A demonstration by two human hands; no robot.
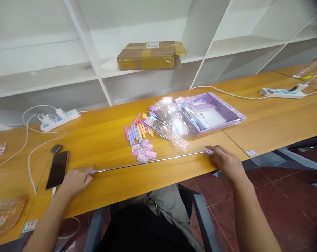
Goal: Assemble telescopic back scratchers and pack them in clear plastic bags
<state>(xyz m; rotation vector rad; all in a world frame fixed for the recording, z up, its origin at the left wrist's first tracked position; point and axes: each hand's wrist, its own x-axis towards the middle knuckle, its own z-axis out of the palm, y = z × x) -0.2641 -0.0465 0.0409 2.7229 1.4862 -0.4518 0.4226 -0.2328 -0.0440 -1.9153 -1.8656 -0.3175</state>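
Note:
A telescopic back scratcher point(153, 161), its thin metal rod drawn out long, spans the space between my hands above the table's front part. My left hand point(77, 180) is closed on one purple end. At the other purple end, my right hand point(223, 159) pinches it between the fingers, which hide most of its shape. Just beyond the rod lie small printed cards point(144, 151). Behind them are coloured handle tubes point(136, 133) in pink, blue, purple and yellow. A heap of metal rods point(160, 127) with small hand-shaped heads point(153, 111) lies beside crumpled clear plastic bags point(178, 126).
A purple box tray point(237, 117) holds wrapped pieces at the back right. A phone point(57, 170) and a dark small case point(56, 148) lie left, near a power strip point(60, 120) with white cables. A taped carton point(146, 56) sits on the shelf.

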